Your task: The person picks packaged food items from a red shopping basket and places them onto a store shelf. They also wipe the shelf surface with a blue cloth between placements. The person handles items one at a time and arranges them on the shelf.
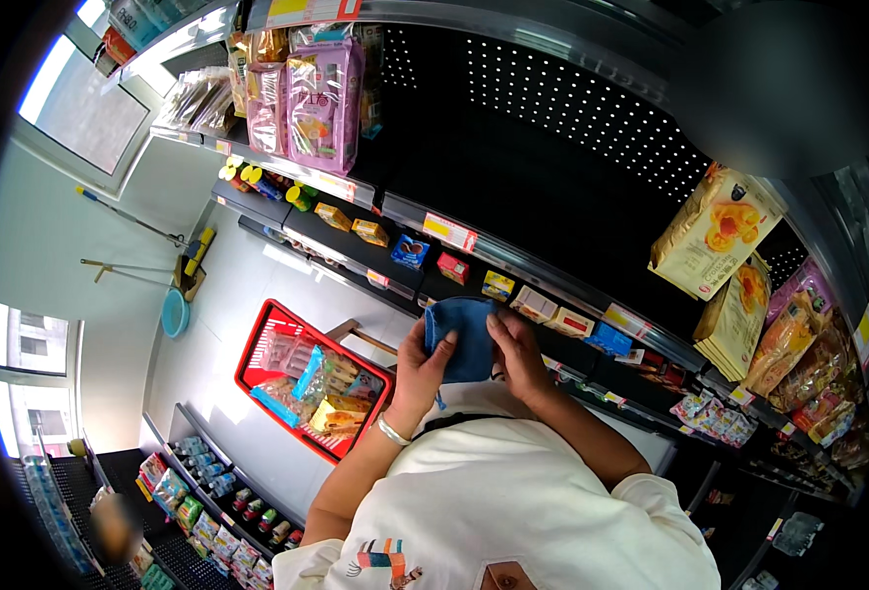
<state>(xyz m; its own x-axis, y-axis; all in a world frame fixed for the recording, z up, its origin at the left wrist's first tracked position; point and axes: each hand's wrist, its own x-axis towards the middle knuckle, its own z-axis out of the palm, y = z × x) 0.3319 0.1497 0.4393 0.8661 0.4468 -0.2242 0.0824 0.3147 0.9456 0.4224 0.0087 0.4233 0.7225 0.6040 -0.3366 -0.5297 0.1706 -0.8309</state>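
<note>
Both hands hold a small dark blue fabric pouch (465, 341) in front of the waist. My left hand (421, 363) grips its left edge, the thumb lying on the front; a silver bangle is on that wrist. My right hand (517, 354) pinches the right edge near the top, its fingers partly hidden behind. A short blue cord (440, 399) hangs below the pouch. Whether anything is inside cannot be seen. To the left of my left hand, a red shopping basket (261, 322) holds several packaged foods, among them a yellow bread packet (340, 415).
Ahead, a black store shelf (523, 184) carries purple packets (324, 107), croissant bags (718, 228) and small boxes (409, 252). A blue basin (175, 313) and a mop (200, 252) stand at the left wall. Another stocked shelf (217, 498) is at lower left.
</note>
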